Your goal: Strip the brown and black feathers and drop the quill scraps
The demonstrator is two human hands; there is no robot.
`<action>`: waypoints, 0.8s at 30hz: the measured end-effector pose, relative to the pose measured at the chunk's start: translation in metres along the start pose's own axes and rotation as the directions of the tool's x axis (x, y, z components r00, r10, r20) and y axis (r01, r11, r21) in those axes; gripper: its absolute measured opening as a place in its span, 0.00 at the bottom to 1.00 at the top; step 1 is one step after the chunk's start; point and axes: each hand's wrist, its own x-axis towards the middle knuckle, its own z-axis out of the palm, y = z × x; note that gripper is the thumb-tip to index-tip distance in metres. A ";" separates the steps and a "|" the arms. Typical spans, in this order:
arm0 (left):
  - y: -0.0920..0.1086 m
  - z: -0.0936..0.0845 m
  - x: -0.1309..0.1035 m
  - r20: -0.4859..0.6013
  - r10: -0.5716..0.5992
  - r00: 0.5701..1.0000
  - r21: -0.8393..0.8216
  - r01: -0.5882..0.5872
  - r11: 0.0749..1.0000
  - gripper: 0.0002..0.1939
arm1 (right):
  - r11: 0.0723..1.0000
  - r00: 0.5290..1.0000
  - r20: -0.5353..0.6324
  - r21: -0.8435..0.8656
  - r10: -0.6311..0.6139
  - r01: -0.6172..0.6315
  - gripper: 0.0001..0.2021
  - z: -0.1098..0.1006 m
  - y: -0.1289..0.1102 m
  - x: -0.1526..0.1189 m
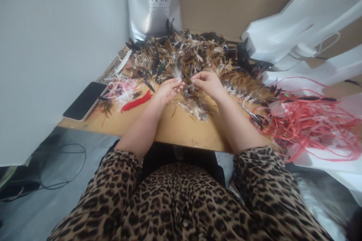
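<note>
My left hand [170,89] is closed, with a pale fluffy feather [178,71] pinched at its fingertips and pointing up. Just to the right, my right hand [207,83] is also closed, thumb and forefinger together on what looks like a thin dark feather, its edges blurred. The two hands are a little apart, above the near side of a big heap of brown, black and white feathers [195,51]. Between my forearms, a smaller clump of feathers [198,110] lies on the wooden table [186,131].
On the left lie a phone [85,100], a red strip [136,101] and white and pink shreds [121,88]. Scissors [251,115] rest right of my right forearm, beside a tangle of red plastic ribbon [308,124]. A silver bag [154,11] stands behind the heap.
</note>
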 end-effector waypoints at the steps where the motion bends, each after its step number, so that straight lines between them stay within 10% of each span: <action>1: 0.001 0.000 0.000 -0.011 0.006 1.000 0.001 -0.006 1.000 0.03 | 0.999 1.000 0.012 -0.045 0.025 -0.024 0.09 -0.002 0.007 -0.006; 17: 0.002 0.000 0.000 -0.021 0.027 0.999 0.057 -0.026 0.998 0.02 | 0.826 0.983 0.159 -0.564 0.092 0.014 0.07 0.008 0.035 -0.026; 24: 0.004 0.000 -0.002 -0.006 0.053 0.999 0.056 -0.052 0.997 0.04 | 0.998 0.967 0.250 0.035 0.042 -0.052 0.15 -0.016 0.012 -0.036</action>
